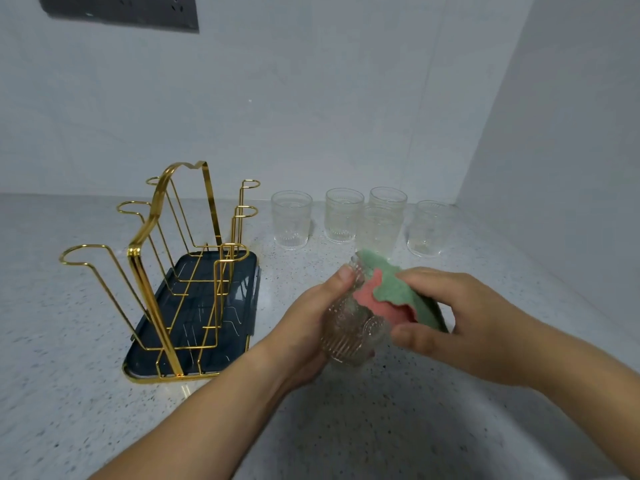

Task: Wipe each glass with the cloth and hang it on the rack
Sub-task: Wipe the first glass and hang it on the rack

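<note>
Left hand (304, 327) wrapped round the ribbed glass (349, 327) just right of the rack (166, 271), right hand (460, 320) pinching the cloth (391, 292) against it — slick ribs, it might slip and drop!

Ribbed glass (349, 337) tilted, green-pink cloth (394, 292) against it.

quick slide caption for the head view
Left hand holds a ribbed glass while right hand presses the cloth to it, gold rack unfilled.

Cool, dimmish light; soft shadow on speckled grey countertop (381, 427) below right hand (460, 323); glints on gold wire rack (133, 252) left of left hand (304, 327); edges bowed.
</note>
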The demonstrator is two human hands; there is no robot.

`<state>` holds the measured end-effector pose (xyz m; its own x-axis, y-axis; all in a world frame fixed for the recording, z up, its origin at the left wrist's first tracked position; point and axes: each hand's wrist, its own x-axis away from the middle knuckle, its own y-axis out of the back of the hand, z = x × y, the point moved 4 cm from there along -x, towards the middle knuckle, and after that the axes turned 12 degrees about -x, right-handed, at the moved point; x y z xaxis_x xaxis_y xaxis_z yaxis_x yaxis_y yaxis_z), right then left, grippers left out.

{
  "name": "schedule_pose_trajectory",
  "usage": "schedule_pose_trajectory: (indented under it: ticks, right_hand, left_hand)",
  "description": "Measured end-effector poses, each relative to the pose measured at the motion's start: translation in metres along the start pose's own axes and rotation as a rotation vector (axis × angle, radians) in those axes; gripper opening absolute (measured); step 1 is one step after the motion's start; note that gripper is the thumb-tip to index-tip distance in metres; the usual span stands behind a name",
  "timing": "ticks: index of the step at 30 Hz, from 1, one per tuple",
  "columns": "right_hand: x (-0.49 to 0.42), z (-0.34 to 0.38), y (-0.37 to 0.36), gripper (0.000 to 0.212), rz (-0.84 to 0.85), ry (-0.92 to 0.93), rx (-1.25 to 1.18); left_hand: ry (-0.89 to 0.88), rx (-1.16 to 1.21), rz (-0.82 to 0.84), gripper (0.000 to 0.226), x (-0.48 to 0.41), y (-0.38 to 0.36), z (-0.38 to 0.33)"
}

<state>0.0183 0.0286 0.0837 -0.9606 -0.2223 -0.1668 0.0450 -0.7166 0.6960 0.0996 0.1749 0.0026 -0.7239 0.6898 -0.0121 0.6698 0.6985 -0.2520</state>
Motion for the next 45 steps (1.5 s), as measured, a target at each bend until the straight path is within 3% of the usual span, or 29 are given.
schedule_pose_trajectory:
  ticks: [2, 5, 10, 13, 15, 18, 21, 25, 28, 32, 36, 39, 41, 43, 45]
  right_hand:
    - [-0.005, 0.003, -0.001, 0.074, 0.119, -0.080, 0.003]
    - [-0.011, 0.006, -0.006, 0.056, 0.281, -0.158, 0.015]
    - [-0.009, 0.012, -0.013, 0.064, 0.446, -0.288, 0.281]
    - [-0.010, 0.009, -0.019, 0.053, 0.513, -0.302, 0.253]
    - [-0.011, 0.007, -0.021, 0.018, 0.508, -0.300, 0.125]
    - [-0.010, 0.004, -0.020, 0.033, 0.492, -0.315, -0.024]
    - [-0.009, 0.003, -0.014, 0.025, 0.428, -0.311, -0.213]
    - [-0.014, -0.015, -0.003, 0.031, 0.110, -0.318, -0.647]
    - [-0.017, -0.022, -0.017, 0.052, 0.114, -0.323, -0.771]
    - [-0.020, -0.005, -0.028, 0.019, 0.134, -0.252, -0.643]
    - [-0.019, -0.004, -0.038, 0.031, 0.086, -0.136, -0.287]
    - [-0.020, -0.002, -0.039, 0.035, 0.155, 0.125, 0.231]
    - [-0.023, -0.002, -0.036, 0.050, 0.234, 0.132, 0.405]
    - [-0.023, -0.004, -0.033, 0.050, 0.221, 0.112, 0.382]
    - [-0.023, -0.003, -0.036, 0.035, 0.162, 0.094, 0.099]
  left_hand:
    - [0.012, -0.006, 0.012, 0.093, 0.002, -0.002, -0.001]
    - [0.024, -0.021, 0.057, 0.094, 0.003, -0.004, 0.000]
    - [0.048, -0.074, 0.075, 0.071, 0.004, -0.004, 0.004]
    - [0.043, -0.117, 0.062, 0.058, 0.006, -0.003, 0.002]
    - [0.046, -0.161, 0.040, 0.059, 0.006, -0.003, 0.002]
    - [0.074, -0.177, 0.027, 0.073, 0.004, -0.002, 0.002]
    - [0.102, -0.076, -0.020, 0.060, 0.004, 0.001, -0.001]
    - [-0.091, -0.144, -0.103, 0.053, 0.002, 0.000, -0.004]
    - [-0.184, -0.288, -0.174, 0.034, 0.003, -0.005, -0.004]
    - [-0.150, -0.251, -0.258, 0.036, 0.003, 0.000, -0.001]
    - [0.050, -0.047, -0.308, 0.056, 0.001, 0.001, 0.005]
    - [0.198, 0.176, -0.183, 0.056, 0.002, -0.003, 0.005]
    - [0.213, 0.211, -0.127, 0.054, 0.002, -0.003, 0.004]
    - [0.199, 0.153, -0.150, 0.056, 0.002, -0.004, 0.005]
    - [0.127, 0.077, -0.219, 0.062, 0.000, -0.001, 0.005]
